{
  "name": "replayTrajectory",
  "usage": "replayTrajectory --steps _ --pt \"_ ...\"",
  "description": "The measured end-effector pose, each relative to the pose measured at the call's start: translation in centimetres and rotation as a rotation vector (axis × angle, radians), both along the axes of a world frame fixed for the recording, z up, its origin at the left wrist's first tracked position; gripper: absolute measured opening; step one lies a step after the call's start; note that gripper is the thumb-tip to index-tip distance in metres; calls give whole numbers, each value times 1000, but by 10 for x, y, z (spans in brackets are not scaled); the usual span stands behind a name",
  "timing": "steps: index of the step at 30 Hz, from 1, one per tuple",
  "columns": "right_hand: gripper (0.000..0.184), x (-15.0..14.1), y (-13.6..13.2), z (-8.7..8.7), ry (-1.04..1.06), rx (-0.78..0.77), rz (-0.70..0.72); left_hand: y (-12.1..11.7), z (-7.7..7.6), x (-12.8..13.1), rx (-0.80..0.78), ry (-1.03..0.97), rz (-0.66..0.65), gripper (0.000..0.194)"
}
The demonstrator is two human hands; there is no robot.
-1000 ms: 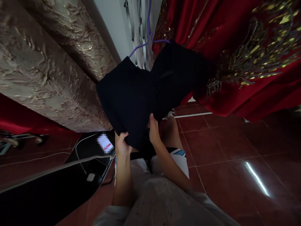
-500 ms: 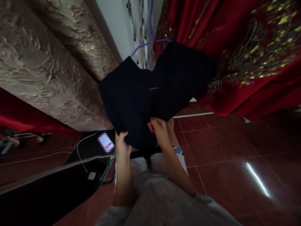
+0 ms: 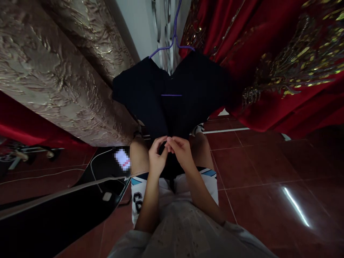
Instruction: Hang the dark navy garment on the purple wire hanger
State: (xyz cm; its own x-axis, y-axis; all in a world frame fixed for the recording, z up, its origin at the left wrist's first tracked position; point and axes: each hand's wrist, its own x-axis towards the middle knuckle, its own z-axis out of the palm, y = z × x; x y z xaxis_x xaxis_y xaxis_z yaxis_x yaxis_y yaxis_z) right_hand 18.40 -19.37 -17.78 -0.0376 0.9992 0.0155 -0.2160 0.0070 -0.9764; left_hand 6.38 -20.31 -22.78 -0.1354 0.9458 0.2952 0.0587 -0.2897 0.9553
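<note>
A dark navy top (image 3: 185, 93) with an open V neck hangs on a purple hanger (image 3: 175, 44) in front of me. The hanger's crossbar shows in the gap of the front. My left hand (image 3: 158, 152) and my right hand (image 3: 181, 148) meet at the lower middle of the top, over my lap. Thumbs and fingertips are closed in a pinch at the top's front edge, almost touching each other. Whatever small part of the cloth lies between the fingertips is too dark to make out.
To the left, a dark table (image 3: 67, 222) carries a lit phone (image 3: 122, 159), a white charger (image 3: 106, 196) and cables. Beige embossed fabric (image 3: 67, 79) hangs on the left, red sequinned fabric (image 3: 274, 82) on the right. Below is a red tiled floor (image 3: 258, 211).
My left hand has left the top's lower left side and moved right to meet my right hand at the middle. The top now hangs straighter, its hem no longer pulled left.
</note>
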Motion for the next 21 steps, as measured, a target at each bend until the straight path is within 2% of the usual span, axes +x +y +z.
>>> replayTrajectory --steps 2,6,8,11,16,21 --pt "33 3 -1 0 -38 26 32 3 2 10 37 -4 -43 26" --pt "30 11 0 5 -105 49 83 15 8 22 43 25 -11 13" --pt "31 12 1 8 -126 53 76 18 10 23 48 36 27 13" --pt "29 10 1 9 -126 46 67 18 10 23 35 19 63 14" --pt "26 1 0 2 -75 49 143 11 10 13 20 65 94 8" --pt "25 -3 6 6 7 -19 67 10 6 11 23 48 122 4"
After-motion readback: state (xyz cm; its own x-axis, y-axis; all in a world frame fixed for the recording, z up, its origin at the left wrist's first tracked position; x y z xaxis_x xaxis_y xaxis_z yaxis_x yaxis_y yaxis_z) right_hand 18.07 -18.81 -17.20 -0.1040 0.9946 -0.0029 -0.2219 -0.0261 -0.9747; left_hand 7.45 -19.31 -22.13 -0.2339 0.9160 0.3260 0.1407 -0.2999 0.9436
